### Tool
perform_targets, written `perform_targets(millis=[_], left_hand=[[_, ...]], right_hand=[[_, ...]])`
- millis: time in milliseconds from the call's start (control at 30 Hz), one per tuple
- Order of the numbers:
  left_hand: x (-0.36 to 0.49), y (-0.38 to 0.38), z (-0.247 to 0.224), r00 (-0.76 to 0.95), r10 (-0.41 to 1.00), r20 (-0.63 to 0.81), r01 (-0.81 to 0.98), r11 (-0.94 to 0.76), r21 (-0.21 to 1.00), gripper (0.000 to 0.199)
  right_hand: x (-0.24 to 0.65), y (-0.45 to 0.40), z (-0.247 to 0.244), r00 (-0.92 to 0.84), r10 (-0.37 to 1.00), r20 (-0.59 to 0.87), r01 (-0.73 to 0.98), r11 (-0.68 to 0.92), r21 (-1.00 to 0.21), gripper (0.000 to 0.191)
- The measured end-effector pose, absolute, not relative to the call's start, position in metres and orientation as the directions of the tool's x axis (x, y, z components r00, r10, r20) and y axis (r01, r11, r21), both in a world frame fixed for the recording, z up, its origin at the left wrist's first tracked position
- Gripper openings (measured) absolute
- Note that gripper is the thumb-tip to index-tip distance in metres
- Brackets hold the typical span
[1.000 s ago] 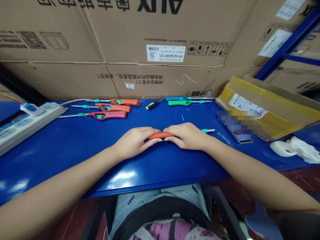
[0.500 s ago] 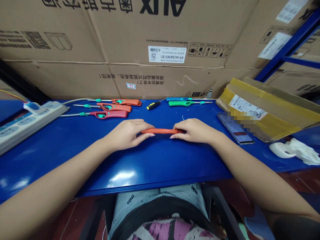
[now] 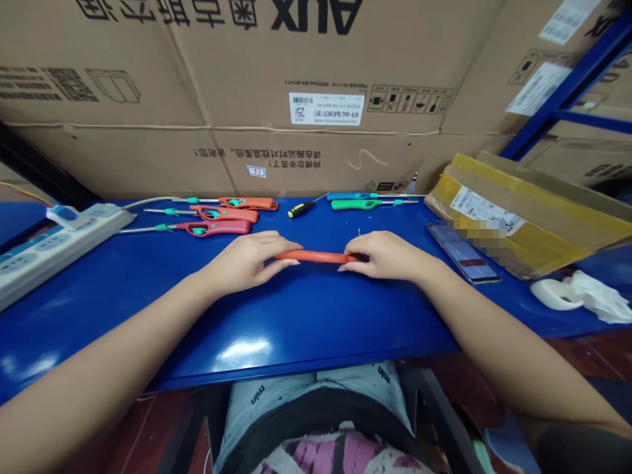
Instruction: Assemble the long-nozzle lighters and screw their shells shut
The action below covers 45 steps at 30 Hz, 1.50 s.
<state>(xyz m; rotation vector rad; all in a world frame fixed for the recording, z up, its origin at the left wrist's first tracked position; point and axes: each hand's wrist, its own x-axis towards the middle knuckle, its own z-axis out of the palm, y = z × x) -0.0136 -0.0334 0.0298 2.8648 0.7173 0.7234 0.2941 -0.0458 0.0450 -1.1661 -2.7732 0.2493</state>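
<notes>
An orange, narrow plastic piece (image 3: 316,256) spans the gap between my two hands above the blue table. My left hand (image 3: 251,259) pinches its left end between thumb and fingers. At the other end, my right hand (image 3: 382,255) grips it, with a dark part showing between thumb and fingers. Behind my left hand lie a red lighter (image 3: 217,228) and two orange lighters (image 3: 230,214). Further right are a black-and-yellow screwdriver (image 3: 301,209), a green lighter (image 3: 358,205) and a blue lighter (image 3: 353,195).
A white power strip (image 3: 64,240) lies at the left. On the right are a phone (image 3: 464,253), a yellow-taped box (image 3: 533,204), a white tape roll (image 3: 555,294) and crumpled white material (image 3: 600,296). A large carton (image 3: 247,79) stands behind the blue table (image 3: 296,322).
My left hand has shifted slightly left and up, and the orange piece is now slightly tilted, its left end higher. My right hand keeps its grip. The view has moved a little.
</notes>
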Motion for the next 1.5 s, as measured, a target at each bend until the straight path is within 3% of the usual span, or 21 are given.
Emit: perform_targets(millis=[333,600,767,900,1000,1133,1233,1333,1500], left_hand=[[-0.013,-0.035,0.031,0.761,0.5,0.413,0.431,-0.866,0.254,0.031],[-0.007,-0.04,0.027,0.724,0.596,0.347,0.497,-0.8,0.337,0.037],[0.001,-0.046,0.024,0.652,0.698,0.295,0.514,-0.694,0.504,0.035],[0.004,-0.049,0.026,0.613,0.735,0.288,0.485,-0.639,0.597,0.043],[0.007,-0.049,0.026,0.627,0.708,0.325,0.475,-0.678,0.561,0.046],[0.012,-0.051,0.02,0.66,0.683,0.314,0.489,-0.707,0.511,0.045],[0.016,-0.051,0.016,0.69,0.668,0.279,0.507,-0.721,0.472,0.04],[0.016,-0.051,0.016,0.685,0.675,0.274,0.526,-0.719,0.454,0.029],[0.008,-0.052,0.024,0.705,0.655,0.273,0.547,-0.746,0.38,0.03]], right_hand=[[0.293,-0.047,0.044,-0.694,0.712,0.107,0.701,0.702,-0.123,0.03],[0.294,-0.047,0.045,-0.688,0.724,0.057,0.705,0.684,-0.188,0.03],[0.295,-0.049,0.047,-0.713,0.701,0.015,0.677,0.695,-0.242,0.03],[0.299,-0.045,0.052,-0.72,0.693,0.025,0.663,0.698,-0.271,0.04],[0.303,-0.039,0.053,-0.623,0.764,0.168,0.733,0.646,-0.215,0.041],[0.31,-0.03,0.049,-0.346,0.876,0.337,0.877,0.429,-0.215,0.022],[0.314,-0.024,0.042,-0.235,0.925,0.298,0.913,0.315,-0.258,0.013],[0.318,-0.018,0.032,-0.196,0.965,0.176,0.931,0.24,-0.274,0.016],[0.316,-0.014,0.02,-0.21,0.97,0.122,0.934,0.236,-0.267,0.018]])
